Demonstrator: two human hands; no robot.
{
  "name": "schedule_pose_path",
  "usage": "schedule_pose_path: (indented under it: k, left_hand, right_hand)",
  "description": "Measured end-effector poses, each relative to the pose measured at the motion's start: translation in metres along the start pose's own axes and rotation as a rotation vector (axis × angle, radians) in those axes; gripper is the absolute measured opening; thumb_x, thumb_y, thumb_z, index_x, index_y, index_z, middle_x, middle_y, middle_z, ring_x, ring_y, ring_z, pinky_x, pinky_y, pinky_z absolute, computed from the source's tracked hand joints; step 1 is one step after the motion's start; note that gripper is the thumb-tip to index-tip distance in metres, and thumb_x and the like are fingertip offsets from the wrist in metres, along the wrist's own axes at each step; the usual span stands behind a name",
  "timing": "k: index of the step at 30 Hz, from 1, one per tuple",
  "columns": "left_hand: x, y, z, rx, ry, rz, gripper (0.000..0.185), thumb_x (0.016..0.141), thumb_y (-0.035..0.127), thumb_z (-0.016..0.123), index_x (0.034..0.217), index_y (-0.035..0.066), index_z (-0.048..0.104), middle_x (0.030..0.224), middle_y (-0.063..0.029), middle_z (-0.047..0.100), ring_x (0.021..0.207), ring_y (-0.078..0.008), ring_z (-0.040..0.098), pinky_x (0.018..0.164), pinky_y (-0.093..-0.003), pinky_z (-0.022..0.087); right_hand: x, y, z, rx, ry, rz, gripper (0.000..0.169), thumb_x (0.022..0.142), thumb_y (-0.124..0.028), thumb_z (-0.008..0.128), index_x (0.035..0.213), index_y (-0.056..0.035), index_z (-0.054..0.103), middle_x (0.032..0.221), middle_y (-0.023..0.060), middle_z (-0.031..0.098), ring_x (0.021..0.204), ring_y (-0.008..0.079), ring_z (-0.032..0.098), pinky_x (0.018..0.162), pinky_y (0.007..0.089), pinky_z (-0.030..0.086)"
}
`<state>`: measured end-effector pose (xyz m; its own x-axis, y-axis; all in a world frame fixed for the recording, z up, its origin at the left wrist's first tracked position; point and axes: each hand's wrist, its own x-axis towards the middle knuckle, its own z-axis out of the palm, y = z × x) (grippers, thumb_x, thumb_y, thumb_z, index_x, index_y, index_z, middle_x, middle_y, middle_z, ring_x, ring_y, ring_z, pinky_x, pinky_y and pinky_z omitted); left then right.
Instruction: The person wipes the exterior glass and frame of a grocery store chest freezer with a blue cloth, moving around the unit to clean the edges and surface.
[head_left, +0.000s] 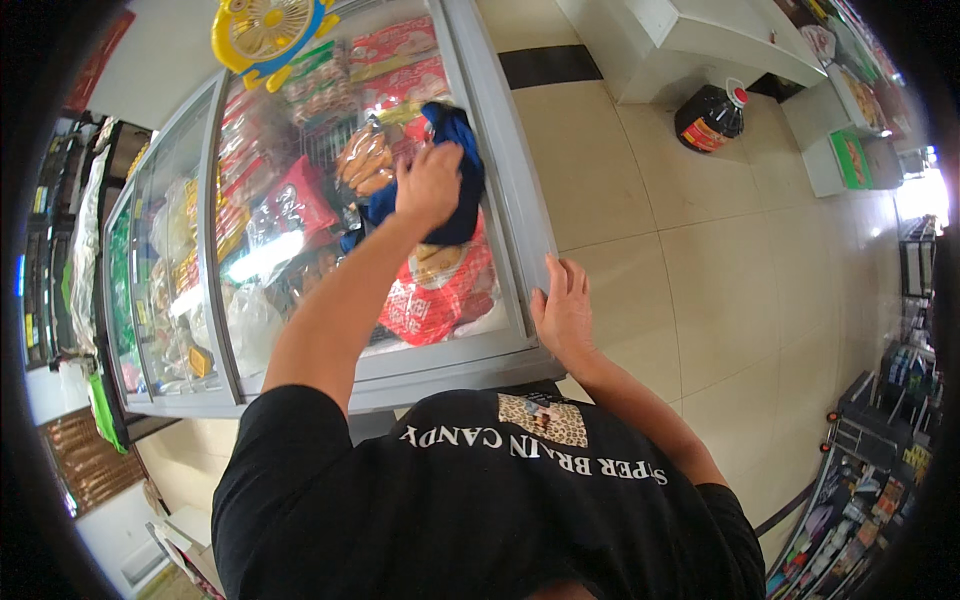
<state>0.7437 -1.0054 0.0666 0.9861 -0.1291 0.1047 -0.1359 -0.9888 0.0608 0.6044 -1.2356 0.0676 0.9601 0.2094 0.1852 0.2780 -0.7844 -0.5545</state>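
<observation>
My left hand (431, 184) presses a dark blue cloth (461, 202) onto the sliding glass lid (352, 289) of a chest freezer. The cloth lies bunched around the fingers, near the lid's right side. My right hand (566, 311) rests on the freezer's grey frame (517, 187) near its front right corner, holding nothing. Through the glass show a red printed bag (439, 292), a clear pack of brown food (365, 161), a pink bag (300, 199) and several other packages.
A yellow and blue toy-shaped fan (266, 34) is at the freezer's far end. A large dark bottle with a red cap (709, 116) stands on the tiled floor (720, 277) beside a white counter (720, 37). Stocked shelving (847, 517) lines the lower right.
</observation>
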Motion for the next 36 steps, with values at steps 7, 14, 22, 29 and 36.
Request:
schedule_pose_path:
  k: [7,14,22,29,36]
  left_hand:
    - [-0.145,-0.009,-0.031,-0.040,0.035,-0.041,0.045,0.080,0.020,0.057,0.123,0.016,0.046,0.129,0.0000,0.044,0.123,-0.0235,0.038,0.100,-0.0541,0.026]
    - [-0.174,-0.026,-0.035,-0.024,0.065,-0.131,0.048,0.078,0.020,0.059,0.124,0.015,0.046,0.129,0.0001,0.044,0.123,-0.0234,0.038,0.102,-0.0524,0.023]
    - [-0.175,-0.031,-0.034,-0.086,0.053,-0.119,0.049,0.078,0.021,0.059,0.125,0.015,0.045,0.130,-0.0003,0.044,0.123,-0.0239,0.039,0.102,-0.0529,0.023]
    - [-0.181,-0.038,-0.037,-0.088,0.029,-0.111,0.051,0.077,0.020,0.060,0.126,0.015,0.044,0.130,-0.0016,0.044,0.123,-0.0245,0.038,0.101,-0.0537,0.023]
    - [-0.184,-0.043,-0.041,-0.102,0.006,-0.122,0.052,0.076,0.019,0.060,0.125,0.015,0.045,0.129,-0.0022,0.045,0.123,-0.0252,0.038,0.101,-0.0534,0.022]
  right_hand:
    - [0.020,-0.036,0.002,-0.069,-0.018,-0.323,0.053,0.076,-0.007,0.058,0.125,0.0027,0.040,0.135,0.0243,0.029,0.123,0.0393,0.033,0.100,0.0426,0.034]
    - [0.058,-0.042,0.052,0.111,-0.092,-0.218,0.053,0.076,-0.004,0.055,0.126,0.0028,0.039,0.135,0.0275,0.026,0.121,0.0427,0.033,0.101,0.0444,0.032]
    - [0.051,-0.053,0.045,0.026,-0.053,-0.339,0.055,0.073,-0.005,0.054,0.126,-0.0127,0.045,0.133,0.0166,0.032,0.121,0.0422,0.032,0.104,0.0505,0.026]
    - [0.052,-0.062,0.041,0.045,-0.122,-0.389,0.054,0.072,-0.012,0.055,0.126,-0.0145,0.046,0.132,0.0148,0.036,0.120,0.0434,0.031,0.104,0.0544,0.020]
    - [0.061,-0.074,0.041,-0.094,-0.146,-0.327,0.059,0.071,-0.010,0.057,0.128,-0.0102,0.043,0.138,0.0206,0.029,0.121,0.0466,0.033,0.098,0.0546,0.032]
